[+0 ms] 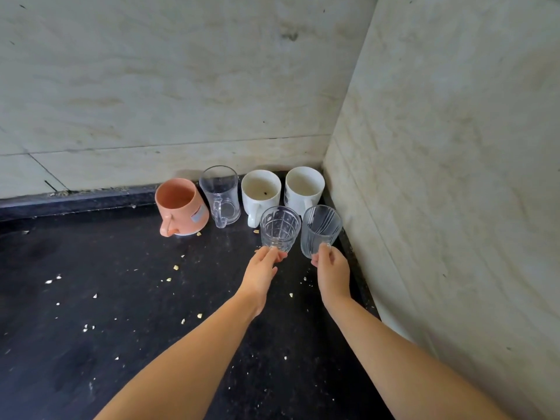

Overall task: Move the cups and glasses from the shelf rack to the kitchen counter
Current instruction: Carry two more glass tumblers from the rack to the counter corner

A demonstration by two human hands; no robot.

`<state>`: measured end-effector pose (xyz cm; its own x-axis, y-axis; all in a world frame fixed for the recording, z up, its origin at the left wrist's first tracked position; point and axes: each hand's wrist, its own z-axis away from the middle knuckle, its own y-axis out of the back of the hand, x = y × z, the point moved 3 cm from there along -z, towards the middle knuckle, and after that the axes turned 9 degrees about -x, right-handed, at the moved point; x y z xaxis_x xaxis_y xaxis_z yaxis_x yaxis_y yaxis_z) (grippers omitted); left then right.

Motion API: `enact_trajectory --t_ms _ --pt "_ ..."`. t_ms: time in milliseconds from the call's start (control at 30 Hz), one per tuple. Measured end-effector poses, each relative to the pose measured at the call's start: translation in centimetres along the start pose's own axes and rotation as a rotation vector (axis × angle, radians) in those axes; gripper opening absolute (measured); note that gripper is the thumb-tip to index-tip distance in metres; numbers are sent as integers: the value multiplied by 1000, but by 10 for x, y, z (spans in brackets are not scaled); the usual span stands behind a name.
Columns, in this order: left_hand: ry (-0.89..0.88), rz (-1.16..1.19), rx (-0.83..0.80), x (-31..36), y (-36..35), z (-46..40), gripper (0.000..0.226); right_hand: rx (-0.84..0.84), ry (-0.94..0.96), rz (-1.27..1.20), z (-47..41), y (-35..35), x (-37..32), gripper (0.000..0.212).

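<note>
Four mugs are already sitting beyond my fingertips; I'm setting down two more, left hand pinching the ribbed glass, right hand pinching the striped glass.

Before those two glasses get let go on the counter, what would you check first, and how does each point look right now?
1. Left hand grips the checked glass near its base: ok.
2. Right hand grips the striped glass near its base: ok.
3. Both glasses upright: ok.
4. Bases resting on the black counter: cannot tell.
5. Gap to the white mugs behind: cannot tell.
6. Crumbs under the landing spot: cannot tell.
</note>
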<state>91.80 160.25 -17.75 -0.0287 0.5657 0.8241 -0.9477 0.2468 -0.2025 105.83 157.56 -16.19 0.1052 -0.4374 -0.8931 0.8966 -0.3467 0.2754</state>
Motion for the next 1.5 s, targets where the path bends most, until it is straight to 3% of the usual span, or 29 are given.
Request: enact_trajectory --t_ms 333,567,667,767,933,1100,1300,1500 --pt "-1 -207 41 -1 1 -7 26 -54 -18 101 -2 -1 9 33" --pt "34 -309 200 16 12 27 28 12 31 173 8 17 -6 23" --pt "-12 -388 287 35 21 55 31 42 130 248 29 26 -48 24" --pt "-110 -510 378 53 34 91 30 -32 312 371 51 15 -88 26" --pt "-227 -872 595 64 75 170 22 -291 716 789 112 -35 -125 30" --pt "-140 -1262 749 46 117 263 27 -541 1010 1287 192 -88 -121 45" --pt "37 -1357 864 -14 146 372 29 -643 1155 1550 294 -124 -100 38" --pt "176 -1201 1010 -127 160 531 28 -791 1335 1613 442 -155 -32 32"
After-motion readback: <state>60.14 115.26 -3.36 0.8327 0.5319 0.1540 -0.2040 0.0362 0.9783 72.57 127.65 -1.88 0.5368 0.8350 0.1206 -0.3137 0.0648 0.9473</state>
